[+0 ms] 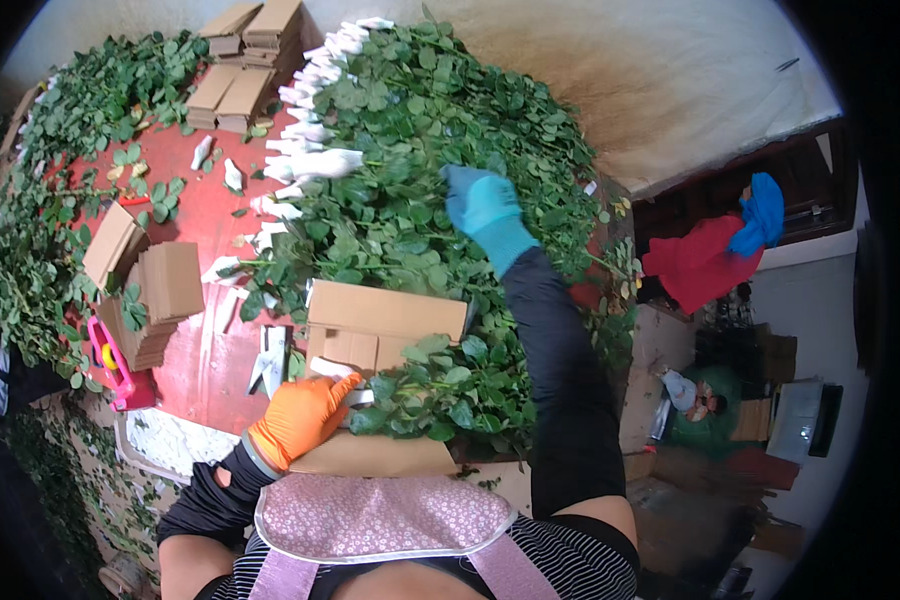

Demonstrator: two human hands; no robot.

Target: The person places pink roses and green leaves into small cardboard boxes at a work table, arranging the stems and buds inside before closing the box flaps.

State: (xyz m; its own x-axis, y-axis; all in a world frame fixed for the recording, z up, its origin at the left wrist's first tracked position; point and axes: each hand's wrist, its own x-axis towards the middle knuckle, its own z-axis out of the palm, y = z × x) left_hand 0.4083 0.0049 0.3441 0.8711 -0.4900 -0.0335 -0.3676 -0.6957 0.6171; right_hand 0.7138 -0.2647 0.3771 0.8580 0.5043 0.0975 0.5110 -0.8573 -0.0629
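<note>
My left hand (pixel 300 421), in an orange glove, lies at the left side of an open cardboard box (pixel 386 306), its finger against a white-wrapped flower head (pixel 331 367). Leafy stems (pixel 450 390) lie across that box. Farther forward, over the big pile of leafy stems (pixel 420 97), my right hand (pixel 484 202) in a teal glove is closed on a leafy stem; its fingertips are blurred. A larger white-wrapped head (pixel 330 163) points left from that stem. More wrapped heads (pixel 300 131) line the pile's left edge.
On the red table (pixel 187 375) are stacked cardboard pieces (pixel 172 285), a pink tape dispenser (pixel 120 367) and a metal stapler-like tool (pixel 271 360). A tray of white pieces (pixel 172 442) is at the near left. A person (pixel 694 397) is at the far right.
</note>
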